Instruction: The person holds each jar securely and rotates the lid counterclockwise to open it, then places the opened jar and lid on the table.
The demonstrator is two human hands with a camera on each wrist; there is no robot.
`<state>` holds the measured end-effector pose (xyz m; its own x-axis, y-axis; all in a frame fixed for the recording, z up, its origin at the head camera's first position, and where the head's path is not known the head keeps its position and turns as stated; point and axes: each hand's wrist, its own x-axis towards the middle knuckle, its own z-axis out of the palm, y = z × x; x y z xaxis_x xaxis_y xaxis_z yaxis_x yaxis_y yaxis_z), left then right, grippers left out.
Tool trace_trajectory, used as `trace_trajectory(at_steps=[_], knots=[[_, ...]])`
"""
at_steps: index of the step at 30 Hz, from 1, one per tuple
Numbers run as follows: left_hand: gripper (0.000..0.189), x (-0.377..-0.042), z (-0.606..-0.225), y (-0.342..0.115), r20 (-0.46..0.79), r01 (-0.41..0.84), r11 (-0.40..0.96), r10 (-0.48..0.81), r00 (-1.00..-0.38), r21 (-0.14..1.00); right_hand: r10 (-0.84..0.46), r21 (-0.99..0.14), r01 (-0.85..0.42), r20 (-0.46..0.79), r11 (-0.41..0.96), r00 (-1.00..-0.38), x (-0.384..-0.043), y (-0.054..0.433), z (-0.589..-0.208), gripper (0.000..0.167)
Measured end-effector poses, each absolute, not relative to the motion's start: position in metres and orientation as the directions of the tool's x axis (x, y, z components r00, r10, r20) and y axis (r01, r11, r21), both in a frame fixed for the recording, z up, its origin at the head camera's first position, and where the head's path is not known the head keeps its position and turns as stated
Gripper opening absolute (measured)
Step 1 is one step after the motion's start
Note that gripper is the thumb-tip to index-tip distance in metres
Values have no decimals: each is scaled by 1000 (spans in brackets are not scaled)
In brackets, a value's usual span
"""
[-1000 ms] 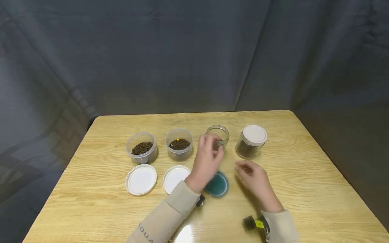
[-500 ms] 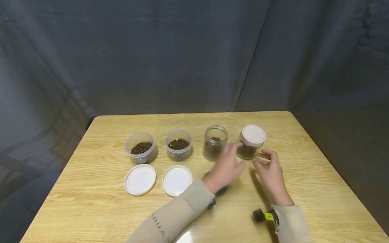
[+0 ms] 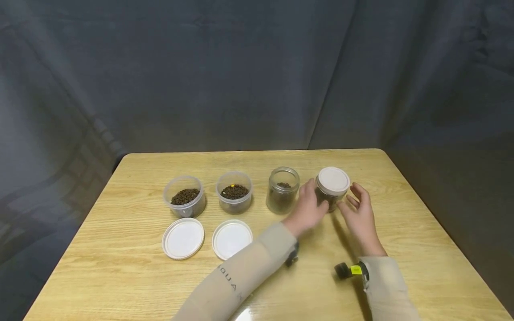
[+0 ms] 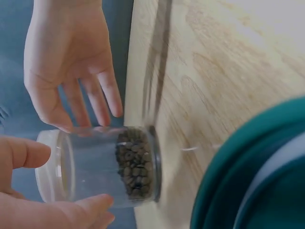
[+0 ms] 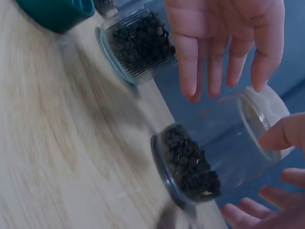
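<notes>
A lidded clear jar [image 3: 325, 197], part filled with dark brown pellets [image 4: 136, 164], stands upright at the back right. White is the colour of its lid [image 3: 333, 179]. My left hand [image 3: 306, 209] is at the jar's left side, fingers extended along it. On the other side is my right hand [image 3: 360, 218], its fingers loosely spread beside the jar. Both wrist views show the two hands around the jar, neither closed on it; whether they touch it is hard to tell. Left of it stands an uncovered glass jar [image 3: 282, 191] of pellets.
Two clear plastic tubs [image 3: 184, 198] [image 3: 234, 194] of pellets stand at the left, the second with a yellow bit on top. White lids [image 3: 183, 238] [image 3: 232, 239] lie before them. A teal round lid [image 4: 238, 157] is mostly hidden by my left arm in the head view.
My left hand has moved right, from the uncovered glass jar to the lidded jar. My right hand has moved right and slightly back, to the lidded jar's right side.
</notes>
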<state>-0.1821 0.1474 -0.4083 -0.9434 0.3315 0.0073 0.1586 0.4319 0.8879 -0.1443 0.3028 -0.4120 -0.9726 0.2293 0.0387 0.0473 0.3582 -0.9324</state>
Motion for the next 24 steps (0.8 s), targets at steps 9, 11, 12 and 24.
trace_trajectory(at_steps=[9,11,12,24], knots=[[76,-196,-417,160,-54,67,417,273,-960,907,254,-976,67,-13,205,-967,-157,299,-420,70],[75,-198,-421,161,-48,74,419,272,-961,905,259,-980,72,-22,187,-966,-157,298,-423,68],[75,-198,-423,162,-45,74,418,267,-963,906,258,-979,66,-14,193,-966,-157,298,-424,68],[79,-198,-416,161,-40,62,381,255,-966,923,195,-974,7,38,226,-980,-149,304,-427,67]])
